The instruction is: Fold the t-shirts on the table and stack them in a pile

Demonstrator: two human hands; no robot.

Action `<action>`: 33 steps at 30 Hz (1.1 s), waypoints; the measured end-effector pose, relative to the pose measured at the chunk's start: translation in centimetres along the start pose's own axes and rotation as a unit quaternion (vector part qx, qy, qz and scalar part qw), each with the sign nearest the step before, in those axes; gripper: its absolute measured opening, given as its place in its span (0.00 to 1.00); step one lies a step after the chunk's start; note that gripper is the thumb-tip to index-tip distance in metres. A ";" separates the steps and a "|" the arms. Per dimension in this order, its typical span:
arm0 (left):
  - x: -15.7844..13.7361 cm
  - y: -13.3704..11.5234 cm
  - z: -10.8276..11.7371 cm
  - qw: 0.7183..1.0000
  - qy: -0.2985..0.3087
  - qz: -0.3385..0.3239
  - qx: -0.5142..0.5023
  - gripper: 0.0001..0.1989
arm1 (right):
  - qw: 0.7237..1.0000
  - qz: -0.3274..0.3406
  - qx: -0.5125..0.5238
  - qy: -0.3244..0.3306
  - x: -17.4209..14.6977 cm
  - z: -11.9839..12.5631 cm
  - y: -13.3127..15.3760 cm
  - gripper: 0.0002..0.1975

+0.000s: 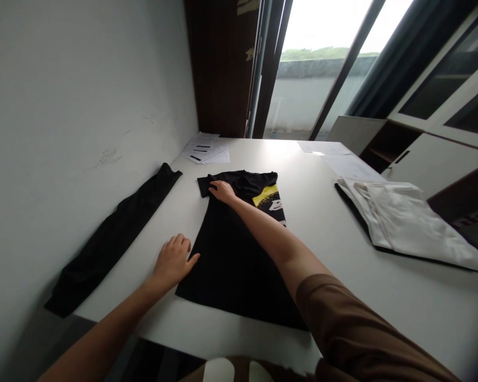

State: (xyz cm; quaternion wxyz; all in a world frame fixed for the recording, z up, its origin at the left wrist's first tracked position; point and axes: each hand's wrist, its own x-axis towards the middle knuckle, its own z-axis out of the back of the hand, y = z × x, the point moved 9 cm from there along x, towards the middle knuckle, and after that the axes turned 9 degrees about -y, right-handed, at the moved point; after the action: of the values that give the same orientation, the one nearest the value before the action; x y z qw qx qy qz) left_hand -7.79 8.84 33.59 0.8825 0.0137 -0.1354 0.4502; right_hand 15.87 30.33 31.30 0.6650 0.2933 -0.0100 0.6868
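A black T-shirt point(239, 270) lies on the white table with its hem toward me. One side is folded over, so a yellow patch and white lettering show at its right edge. My right hand point(222, 191) reaches across and rests on the folded sleeve near the far left corner, fingers laid out over the cloth. Beside the shirt's left edge is my left hand point(174, 261), its thumb stretched out to the black fabric and its other fingers on or just above the table; contact is hard to make out.
A long black folded garment point(115, 239) lies along the wall at the left. White folded cloth point(406, 217) sits on something black at the right. Papers point(207, 148) lie at the far left of the table point(310, 249), with more sheets point(350, 165) at the far right.
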 end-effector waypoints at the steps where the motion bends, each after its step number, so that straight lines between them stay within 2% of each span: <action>1: -0.7 -0.1 0.1 1.000 0.009 0.002 -0.002 0.11 | 1.000 -0.008 0.000 -0.002 0.6 -0.5 0.8 0.25; 4: -2.9 -0.8 0.0 0.998 0.044 -0.004 -0.036 0.09 | 0.998 -0.062 -0.010 -0.009 2.0 -2.2 2.3 0.29; 8: -4.6 -2.1 -0.5 0.987 0.091 -0.051 -0.121 0.05 | 0.989 -0.138 -0.049 -0.018 2.8 -3.8 3.0 0.32; 11: -4.8 -2.1 -0.4 0.982 0.089 -0.055 -0.155 0.06 | 0.983 -0.160 -0.077 -0.035 2.8 -4.0 2.5 0.23; 13: -4.8 -1.9 -0.2 0.981 0.075 -0.042 -0.172 0.07 | 0.984 -0.166 -0.053 -0.045 3.1 -3.7 1.5 0.16; 15: -4.8 -1.7 -0.2 0.978 0.063 -0.018 -0.200 0.07 | 0.977 -0.204 0.030 -0.051 3.6 -3.1 -0.3 0.11; 16: -4.9 -1.7 -0.3 0.974 0.063 -0.003 -0.217 0.08 | 0.966 -0.238 0.086 -0.062 3.8 -2.6 -1.6 0.10; 18: -4.9 -1.9 -0.5 0.963 0.072 0.023 -0.257 0.09 | 0.925 -0.312 0.187 -0.107 4.2 -1.0 -4.3 0.08; 21: -4.7 -3.4 -0.3 0.946 0.085 0.017 -0.312 0.09 | 0.894 -0.344 0.236 -0.166 4.5 2.2 -7.5 0.10; 24: -4.2 -6.3 0.6 0.940 0.083 -0.049 -0.327 0.07 | 0.881 -0.348 0.254 -0.197 3.5 5.2 -10.8 0.12; 26: -3.9 -8.7 1.1 0.940 0.082 -0.107 -0.313 0.07 | 0.858 -0.358 0.289 -0.228 1.7 7.1 -13.5 0.12; 30: -3.5 -14.0 0.9 0.930 0.102 -0.226 -0.273 0.06 | 0.779 -0.411 0.373 -0.292 -4.1 9.5 -19.4 0.11; 33: -3.0 -17.3 -0.1 0.916 0.118 -0.287 -0.255 0.07 | 0.761 -0.443 0.362 -0.307 -8.6 10.5 -22.6 0.11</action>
State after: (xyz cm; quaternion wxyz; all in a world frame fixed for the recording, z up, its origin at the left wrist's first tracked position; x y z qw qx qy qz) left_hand 4.32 -3.82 34.43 0.9569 -0.2269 -0.1304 0.1258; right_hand 40.27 20.92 27.93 0.7009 0.6788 0.1667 0.1419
